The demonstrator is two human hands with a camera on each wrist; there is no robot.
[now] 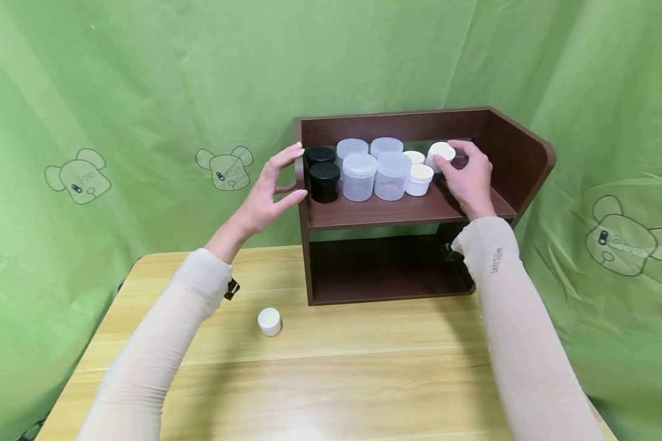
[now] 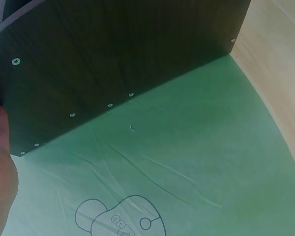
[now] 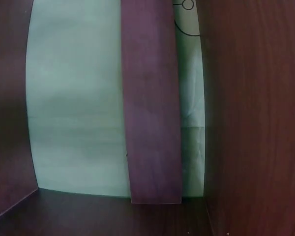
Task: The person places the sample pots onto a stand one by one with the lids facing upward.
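My right hand pinches a small white jar between thumb and fingers, over the right part of the shelf's upper board. Beside that jar are another white jar and a partly hidden one behind it. My left hand touches the outside of the shelf's left panel, fingers spread. Two black jars stand just inside that panel. Frosted clear jars with lids, several in two rows, fill the middle. The right wrist view shows only the shelf's lower inside; my right hand is out of it.
One more white jar stands on the wooden table, in front and left of the shelf. A green curtain with printed bear faces hangs behind and at both sides. The shelf's right side panel rises beside my right hand.
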